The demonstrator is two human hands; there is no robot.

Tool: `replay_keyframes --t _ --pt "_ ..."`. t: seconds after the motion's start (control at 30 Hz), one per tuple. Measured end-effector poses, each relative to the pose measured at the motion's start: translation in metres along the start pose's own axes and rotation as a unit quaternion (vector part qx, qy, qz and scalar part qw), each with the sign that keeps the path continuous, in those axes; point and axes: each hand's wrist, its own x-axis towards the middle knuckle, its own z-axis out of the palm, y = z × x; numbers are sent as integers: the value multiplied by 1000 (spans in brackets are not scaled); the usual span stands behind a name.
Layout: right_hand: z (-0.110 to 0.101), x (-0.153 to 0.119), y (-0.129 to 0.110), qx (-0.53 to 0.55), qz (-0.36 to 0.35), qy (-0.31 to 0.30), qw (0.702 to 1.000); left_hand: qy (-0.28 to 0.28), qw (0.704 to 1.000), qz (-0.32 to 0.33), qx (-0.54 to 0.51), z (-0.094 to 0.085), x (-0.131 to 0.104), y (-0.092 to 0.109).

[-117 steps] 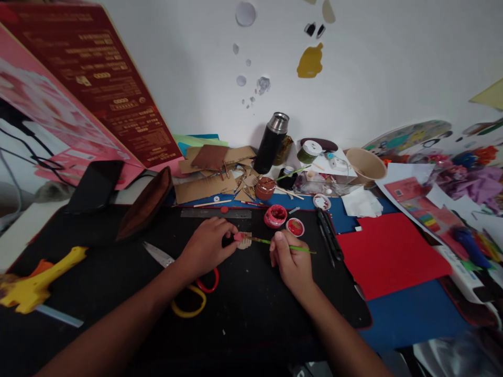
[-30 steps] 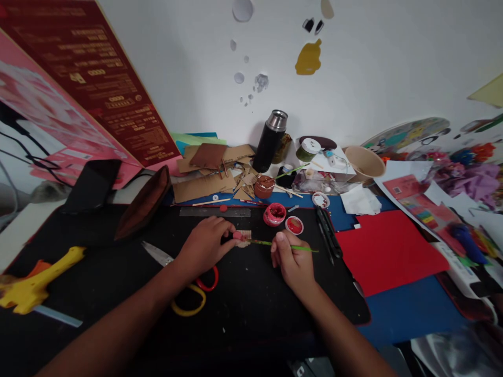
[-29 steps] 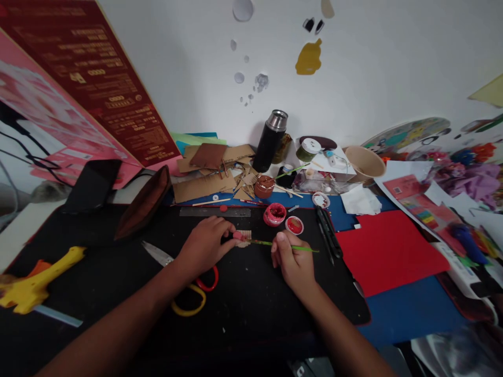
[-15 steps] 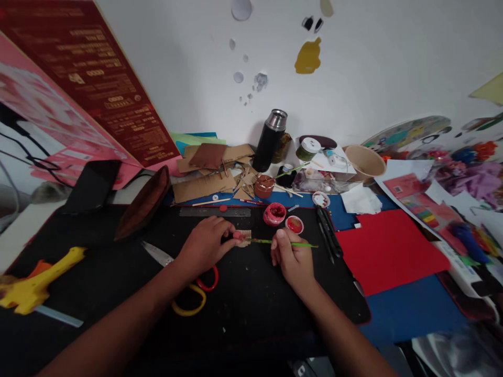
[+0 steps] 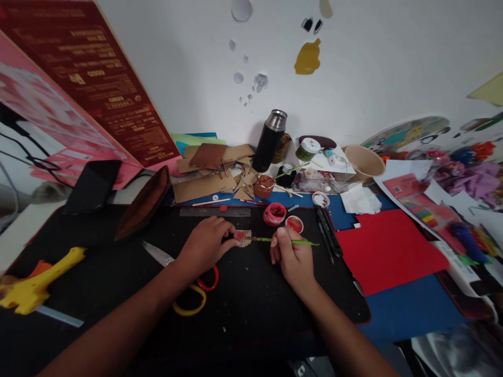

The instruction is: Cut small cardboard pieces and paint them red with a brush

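Note:
My left hand [image 5: 208,241] pinches the left part of a small ridged cardboard piece [image 5: 246,238], whose left side looks red. In my right hand [image 5: 293,254] is a thin green paintbrush [image 5: 304,242], its tip pointing left and touching or nearly touching the piece. Just behind my right hand stand an open jar of red paint [image 5: 274,214] and its lid [image 5: 294,224], red inside. Scissors [image 5: 189,298] with red and yellow handles lie partly under my left wrist. A clear ruler [image 5: 212,212] with a small red disc [image 5: 223,208] is behind my left hand.
Behind are cardboard scraps [image 5: 204,186], a brown paint jar [image 5: 264,186] and a black flask [image 5: 270,140]. Black pens [image 5: 328,235] and red paper [image 5: 393,251] lie to the right. At left are a yellow glue gun [image 5: 43,283], a brown boat-shaped object [image 5: 144,204] and a phone [image 5: 93,186].
The brush in my right hand has shifted very slightly, its tip still at the cardboard piece. My left fingertips have moved a little on the piece.

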Motion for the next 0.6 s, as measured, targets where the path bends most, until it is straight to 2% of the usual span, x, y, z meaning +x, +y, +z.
replay_keyframes --t 0.27,0.6 --pt "-1 -2 5 -18 -5 -16 1000 -9 1000 -8 12 0 1 0" --pt "-6 -1 6 -30 3 6 1000 -7 1000 -9 8 -2 1 2"
